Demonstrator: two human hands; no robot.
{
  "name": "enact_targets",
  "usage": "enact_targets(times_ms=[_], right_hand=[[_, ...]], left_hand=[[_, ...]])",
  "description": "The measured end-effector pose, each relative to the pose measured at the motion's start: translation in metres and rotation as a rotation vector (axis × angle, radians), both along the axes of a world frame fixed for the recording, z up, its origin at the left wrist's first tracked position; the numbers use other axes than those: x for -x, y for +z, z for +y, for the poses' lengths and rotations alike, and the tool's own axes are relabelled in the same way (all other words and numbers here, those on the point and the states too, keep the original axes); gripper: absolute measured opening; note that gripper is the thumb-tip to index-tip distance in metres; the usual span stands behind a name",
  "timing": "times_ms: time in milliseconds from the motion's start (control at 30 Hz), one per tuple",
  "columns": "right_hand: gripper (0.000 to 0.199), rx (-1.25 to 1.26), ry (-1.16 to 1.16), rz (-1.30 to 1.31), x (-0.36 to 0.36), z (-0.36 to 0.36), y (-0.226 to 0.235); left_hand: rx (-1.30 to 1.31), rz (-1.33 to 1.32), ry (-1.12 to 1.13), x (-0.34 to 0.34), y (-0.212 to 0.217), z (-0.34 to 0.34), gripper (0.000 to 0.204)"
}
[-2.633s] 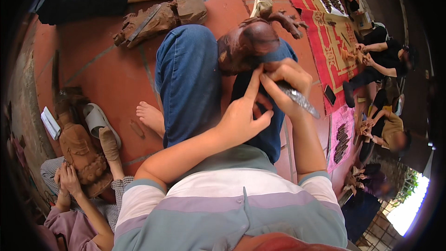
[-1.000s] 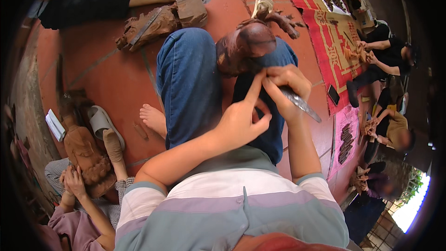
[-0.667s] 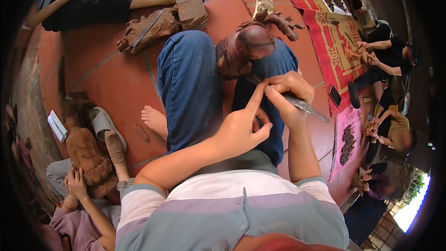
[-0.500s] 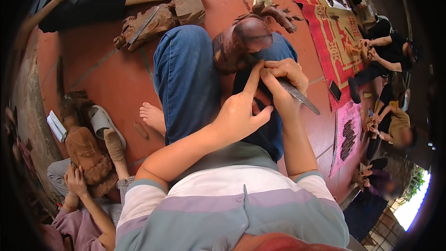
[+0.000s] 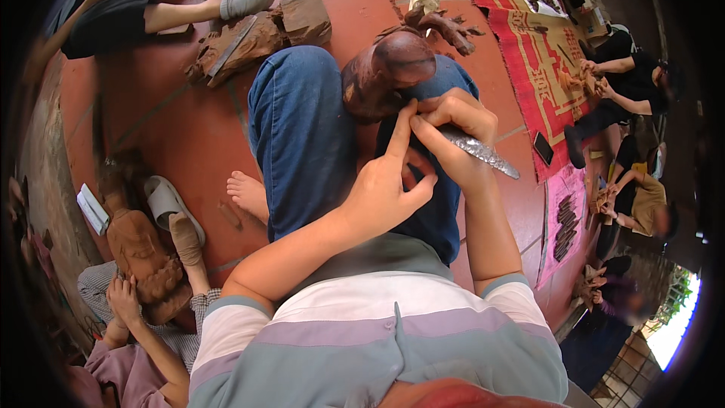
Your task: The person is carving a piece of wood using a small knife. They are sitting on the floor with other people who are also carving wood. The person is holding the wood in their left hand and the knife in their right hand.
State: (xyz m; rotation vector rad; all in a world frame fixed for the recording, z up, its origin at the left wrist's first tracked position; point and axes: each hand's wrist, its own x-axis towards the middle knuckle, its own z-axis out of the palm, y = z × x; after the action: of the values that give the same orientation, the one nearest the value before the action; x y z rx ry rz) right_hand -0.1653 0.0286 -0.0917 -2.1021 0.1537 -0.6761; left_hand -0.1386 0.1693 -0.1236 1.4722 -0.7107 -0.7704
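Observation:
A dark reddish-brown wood carving (image 5: 364, 85) with a rounded, smooth top and a branching part at its far end rests between my jeans-clad knees. My right hand (image 5: 458, 125) is closed around a flat metal carving chisel (image 5: 485, 154). The chisel's shaft sticks out behind the hand to the lower right, and its working end meets the near side of the carving, mostly hidden by fingers. With index finger stretched out and thumb apart, my left hand (image 5: 387, 190) reaches to the working end beside the right fingertips. No object shows in its palm.
Beyond my left knee lie a rough carved wood piece (image 5: 238, 49) and a wood block (image 5: 305, 18). At left, a person holds a carved figure (image 5: 140, 245) near a grey slipper (image 5: 172, 208). Right are a red-yellow mat (image 5: 529, 91), a phone (image 5: 543, 149) and tools (image 5: 566, 227) on pink cloth.
The carving and both my hands have shifted slightly left. The chisel has turned a little, and its shaft now shines brightly. At upper left, another person's socked foot has moved left.

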Motion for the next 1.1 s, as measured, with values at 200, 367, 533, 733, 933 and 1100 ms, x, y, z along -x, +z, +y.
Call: enact_targets(times_ms=[200, 367, 533, 733, 933, 1100], right_hand=[[0.011, -0.153, 0.034, 0.056, 0.048, -0.024, 0.025], [0.014, -0.500, -0.120, -0.001, 0.082, -0.035, 0.012], [0.013, -0.474, -0.138, -0.008, 0.094, -0.039, -0.003], [0.011, -0.603, -0.120, -0.175, 0.101, -0.057, -0.010], [0.007, -0.890, -0.108, -0.403, 0.131, -0.085, -0.003], [0.006, -1.039, -0.043, -0.644, 0.175, -0.118, -0.013]], left_hand=[[-0.023, -0.002, -0.165, 0.002, 0.011, 0.018, 0.088], [-0.342, -0.319, -0.031, -0.027, -0.012, 0.005, 0.081], [-0.454, -0.386, 0.027, -0.021, 0.001, 0.009, 0.076], [-0.484, -0.011, 0.105, -0.039, 0.033, 0.036, 0.036], [-0.193, -0.538, 0.389, -0.077, 0.071, 0.040, 0.041], [-0.276, -0.938, 0.219, -0.076, 0.087, -0.002, 0.054]])
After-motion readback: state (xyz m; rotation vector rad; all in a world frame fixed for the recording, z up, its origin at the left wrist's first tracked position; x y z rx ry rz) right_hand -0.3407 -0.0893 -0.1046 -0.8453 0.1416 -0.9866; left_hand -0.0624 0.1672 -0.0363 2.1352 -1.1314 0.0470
